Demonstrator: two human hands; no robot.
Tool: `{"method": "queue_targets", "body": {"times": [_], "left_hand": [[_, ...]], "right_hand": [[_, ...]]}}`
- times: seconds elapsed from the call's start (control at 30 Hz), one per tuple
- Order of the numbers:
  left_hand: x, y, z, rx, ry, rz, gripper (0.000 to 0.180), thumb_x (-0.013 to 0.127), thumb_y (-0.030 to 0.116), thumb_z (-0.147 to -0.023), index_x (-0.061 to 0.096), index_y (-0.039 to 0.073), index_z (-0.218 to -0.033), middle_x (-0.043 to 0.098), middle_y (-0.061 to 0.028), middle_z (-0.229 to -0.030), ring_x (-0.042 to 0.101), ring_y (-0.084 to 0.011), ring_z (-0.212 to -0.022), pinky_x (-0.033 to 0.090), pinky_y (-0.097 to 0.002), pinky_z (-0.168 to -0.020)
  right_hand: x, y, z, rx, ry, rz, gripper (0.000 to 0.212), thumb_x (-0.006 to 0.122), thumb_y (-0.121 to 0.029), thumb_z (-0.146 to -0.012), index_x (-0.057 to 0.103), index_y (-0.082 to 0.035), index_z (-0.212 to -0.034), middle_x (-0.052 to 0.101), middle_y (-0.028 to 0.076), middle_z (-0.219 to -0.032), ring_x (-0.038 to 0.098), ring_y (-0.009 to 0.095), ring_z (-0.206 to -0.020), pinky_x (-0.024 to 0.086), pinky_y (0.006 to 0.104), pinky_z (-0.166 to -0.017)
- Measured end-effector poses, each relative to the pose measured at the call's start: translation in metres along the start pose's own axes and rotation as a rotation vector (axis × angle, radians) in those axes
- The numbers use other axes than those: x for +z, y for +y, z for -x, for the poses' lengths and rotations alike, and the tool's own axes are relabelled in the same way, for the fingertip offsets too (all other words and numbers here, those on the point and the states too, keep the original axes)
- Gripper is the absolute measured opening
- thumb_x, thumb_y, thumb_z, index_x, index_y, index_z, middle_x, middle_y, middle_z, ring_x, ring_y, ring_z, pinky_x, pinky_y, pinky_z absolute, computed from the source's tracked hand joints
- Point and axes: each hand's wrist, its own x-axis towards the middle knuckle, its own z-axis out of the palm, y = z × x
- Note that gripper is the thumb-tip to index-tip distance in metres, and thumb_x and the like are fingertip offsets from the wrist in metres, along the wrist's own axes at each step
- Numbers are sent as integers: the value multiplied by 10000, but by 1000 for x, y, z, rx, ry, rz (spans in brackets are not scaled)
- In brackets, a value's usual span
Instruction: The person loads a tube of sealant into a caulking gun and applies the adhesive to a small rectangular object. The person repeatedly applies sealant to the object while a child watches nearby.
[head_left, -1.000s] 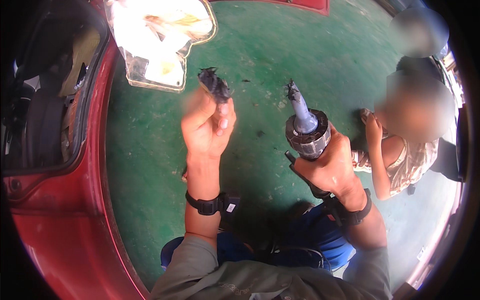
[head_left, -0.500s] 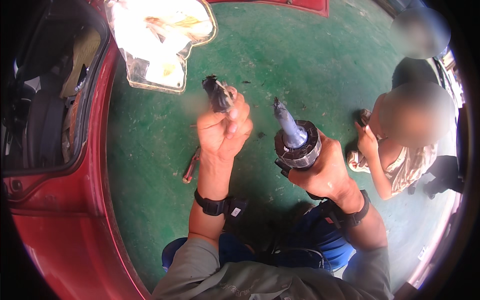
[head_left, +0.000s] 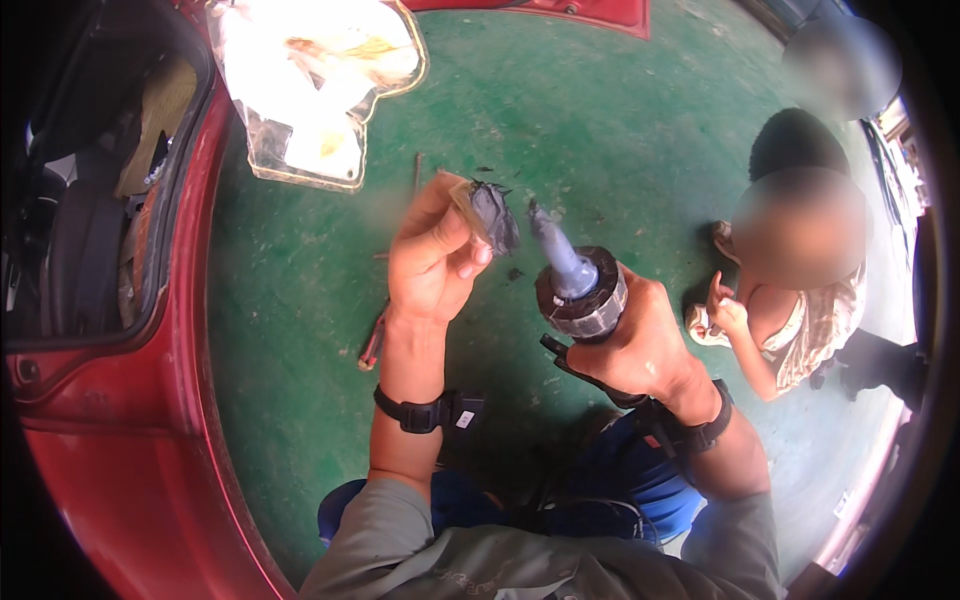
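Observation:
My right hand [head_left: 640, 338] grips a caulking gun [head_left: 590, 310] with a dark ring at its front. Its grey-blue nozzle [head_left: 563, 258] points up and away, and dark residue sits on the tip. In my left hand [head_left: 432, 255] is a crumpled piece of paper or cloth [head_left: 493, 215], smeared with black and pale along one edge. It is pinched between thumb and fingers. The crumpled piece is close to the left of the nozzle tip, with a small gap between them.
A red vehicle [head_left: 110, 440] with an open window fills the left side. A clear plastic sheet [head_left: 310, 90] hangs at the upper left. On the green floor [head_left: 530, 90] lies a red-handled tool [head_left: 374, 343]. Another person [head_left: 790, 330] crouches at the right, hands near their knees.
My left wrist has turned, so the crumpled piece now faces right, toward the nozzle. The caulking gun has shifted slightly left.

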Motion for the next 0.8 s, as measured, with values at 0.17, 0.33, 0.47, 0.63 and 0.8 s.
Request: {"method": "queue_targets", "body": {"times": [0.17,0.33,0.47,0.63,0.8], "left_hand": [[13,3,2,27,82,-139,262,644,144,-1039,614,-25,-1237,673,-123,-899,619,-166,-679,433,-232,-493],[21,13,0,93,106,-357,240,642,156,-1049,632,-23,-1207,697,-109,-869,622,-133,-677,439,-223,-510],[44,17,1,172,245,-554,211,711,166,-1013,666,1,-1135,677,-72,-818,608,-119,-641,394,-226,-519],[54,16,0,261,288,-665,164,715,123,-1004,674,-8,-1093,691,-71,-824,649,-130,-673,424,-241,-525],[52,9,0,306,304,-744,155,718,111,-998,677,-18,-1074,687,-67,-811,631,-124,-648,432,-236,-527]], "right_hand": [[4,-1,5,-1,26,46,566,758,-146,-647,658,-12,-1188,740,215,-960,722,420,-925,580,436,-819],[6,0,9,12,143,174,530,753,-182,-654,634,5,-1135,731,227,-860,714,452,-852,591,464,-770],[7,-5,9,-4,228,329,509,753,-203,-665,616,13,-1105,714,242,-788,706,469,-771,594,490,-722],[10,1,7,-44,283,440,537,768,-219,-673,588,35,-1111,697,245,-755,702,458,-704,587,502,-671],[12,7,6,-62,283,554,609,784,-236,-685,540,70,-1151,688,224,-773,695,437,-669,578,506,-639]]}}
